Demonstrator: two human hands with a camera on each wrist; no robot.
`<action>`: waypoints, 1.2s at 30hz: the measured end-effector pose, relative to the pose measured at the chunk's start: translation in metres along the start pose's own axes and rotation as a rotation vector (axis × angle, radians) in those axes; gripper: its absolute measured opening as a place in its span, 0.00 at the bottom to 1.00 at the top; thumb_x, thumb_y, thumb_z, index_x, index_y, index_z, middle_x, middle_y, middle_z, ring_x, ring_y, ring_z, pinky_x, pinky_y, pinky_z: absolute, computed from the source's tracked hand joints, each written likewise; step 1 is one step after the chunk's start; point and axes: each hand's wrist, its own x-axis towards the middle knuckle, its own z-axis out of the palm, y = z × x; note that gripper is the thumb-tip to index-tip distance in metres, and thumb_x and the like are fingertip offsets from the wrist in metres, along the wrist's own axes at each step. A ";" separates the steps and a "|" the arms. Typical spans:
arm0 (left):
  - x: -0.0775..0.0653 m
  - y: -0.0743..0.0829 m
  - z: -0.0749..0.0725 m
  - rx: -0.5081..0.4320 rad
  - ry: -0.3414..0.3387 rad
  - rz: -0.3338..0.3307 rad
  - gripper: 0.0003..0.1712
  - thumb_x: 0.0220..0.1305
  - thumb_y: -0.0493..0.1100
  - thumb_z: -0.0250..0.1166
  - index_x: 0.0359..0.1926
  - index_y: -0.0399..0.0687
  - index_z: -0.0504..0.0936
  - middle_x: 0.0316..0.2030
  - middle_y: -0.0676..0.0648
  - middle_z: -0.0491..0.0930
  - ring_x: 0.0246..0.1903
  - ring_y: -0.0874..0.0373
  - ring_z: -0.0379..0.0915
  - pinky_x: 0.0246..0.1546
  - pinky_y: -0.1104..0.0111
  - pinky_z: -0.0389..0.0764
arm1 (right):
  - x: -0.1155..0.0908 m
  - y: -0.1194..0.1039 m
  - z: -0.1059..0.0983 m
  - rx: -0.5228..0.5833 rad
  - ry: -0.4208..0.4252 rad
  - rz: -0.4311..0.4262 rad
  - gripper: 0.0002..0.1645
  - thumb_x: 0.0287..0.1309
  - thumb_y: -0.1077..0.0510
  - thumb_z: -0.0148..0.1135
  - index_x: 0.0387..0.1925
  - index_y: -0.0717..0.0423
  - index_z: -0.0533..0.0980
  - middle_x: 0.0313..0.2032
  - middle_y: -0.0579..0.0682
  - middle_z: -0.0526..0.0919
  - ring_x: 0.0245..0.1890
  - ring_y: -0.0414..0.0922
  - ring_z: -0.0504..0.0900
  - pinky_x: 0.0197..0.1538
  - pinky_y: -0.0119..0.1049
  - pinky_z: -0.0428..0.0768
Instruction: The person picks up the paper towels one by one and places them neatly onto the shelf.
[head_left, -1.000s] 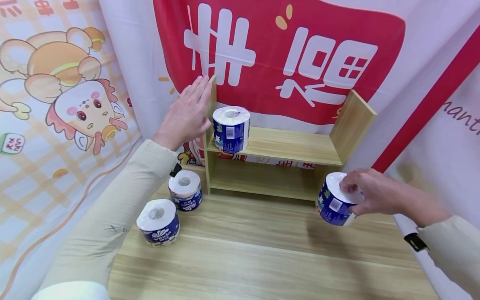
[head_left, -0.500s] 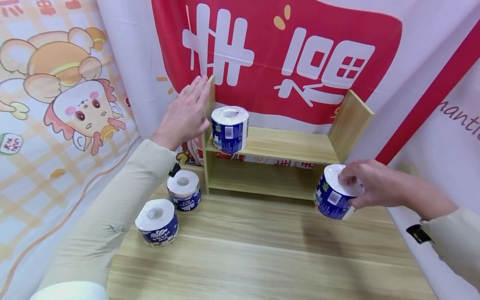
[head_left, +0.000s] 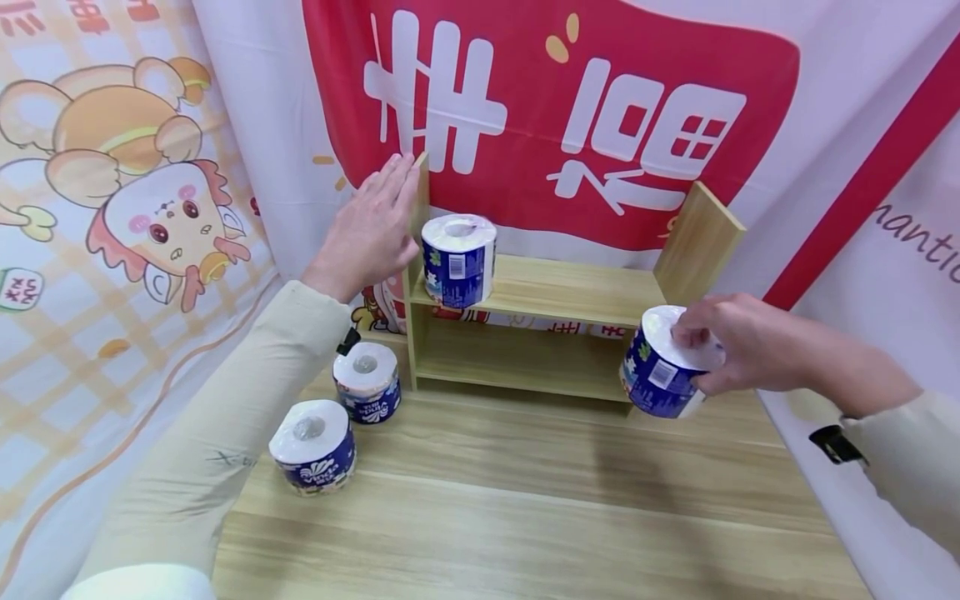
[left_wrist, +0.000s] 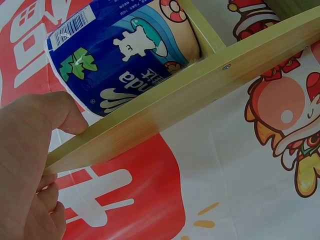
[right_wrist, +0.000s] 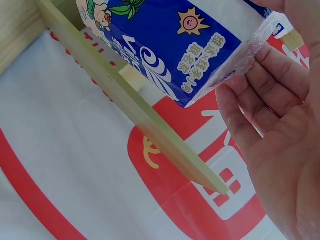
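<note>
My right hand (head_left: 750,346) holds a roll of toilet paper (head_left: 660,383) in blue printed wrapping from above, fingers at its white top. The roll hangs above the table, before the right end of a small wooden shelf (head_left: 570,287). In the right wrist view, fingertips press the clear wrap at the end of this roll (right_wrist: 170,55). My left hand (head_left: 367,225) grips the shelf's left side panel (left_wrist: 135,120), thumb on the inner side and fingers on the outer. Beside that panel, another roll (head_left: 457,262) stands upright on the upper board.
Two more toilet rolls, one nearer (head_left: 313,450) and one farther (head_left: 367,383), stand on the wooden table (head_left: 525,517) left of the shelf, below my left forearm. A right side panel (head_left: 697,242) rises from the shelf. Printed cloth (head_left: 525,108) hangs behind it.
My right hand has lifted its toilet roll higher and slightly left, closer to the shelf's right end. My left hand keeps its hold on the side panel.
</note>
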 end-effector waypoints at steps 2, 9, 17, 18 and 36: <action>0.000 0.000 0.000 -0.002 -0.002 -0.001 0.53 0.71 0.45 0.61 0.85 0.38 0.39 0.86 0.37 0.42 0.86 0.41 0.38 0.85 0.48 0.50 | 0.001 -0.001 -0.003 0.000 -0.001 0.004 0.33 0.39 0.54 0.89 0.51 0.50 0.85 0.47 0.49 0.88 0.47 0.46 0.86 0.42 0.43 0.93; -0.001 0.000 0.001 0.006 -0.001 -0.004 0.53 0.71 0.45 0.62 0.85 0.37 0.41 0.85 0.36 0.43 0.86 0.41 0.38 0.85 0.48 0.50 | 0.008 -0.003 -0.013 0.011 -0.008 0.019 0.33 0.41 0.55 0.89 0.51 0.51 0.84 0.49 0.51 0.86 0.49 0.48 0.84 0.44 0.47 0.93; -0.001 0.000 0.001 0.009 -0.003 -0.003 0.54 0.71 0.46 0.62 0.85 0.37 0.40 0.86 0.37 0.42 0.86 0.41 0.38 0.85 0.49 0.50 | 0.019 -0.005 -0.023 0.002 -0.014 0.048 0.34 0.40 0.56 0.89 0.52 0.53 0.84 0.51 0.53 0.85 0.50 0.50 0.83 0.45 0.51 0.92; -0.001 0.000 0.001 0.009 -0.003 -0.003 0.54 0.71 0.46 0.62 0.85 0.37 0.40 0.86 0.37 0.42 0.86 0.41 0.37 0.85 0.49 0.50 | 0.020 -0.005 -0.025 -0.004 -0.010 0.051 0.33 0.40 0.56 0.89 0.51 0.52 0.84 0.50 0.53 0.86 0.50 0.50 0.83 0.46 0.51 0.92; 0.001 0.000 0.001 0.004 -0.006 -0.003 0.53 0.72 0.45 0.61 0.85 0.36 0.40 0.85 0.36 0.42 0.86 0.41 0.37 0.85 0.48 0.49 | 0.047 -0.002 -0.045 -0.041 0.017 0.066 0.35 0.41 0.56 0.88 0.54 0.53 0.83 0.52 0.54 0.88 0.52 0.53 0.85 0.52 0.58 0.90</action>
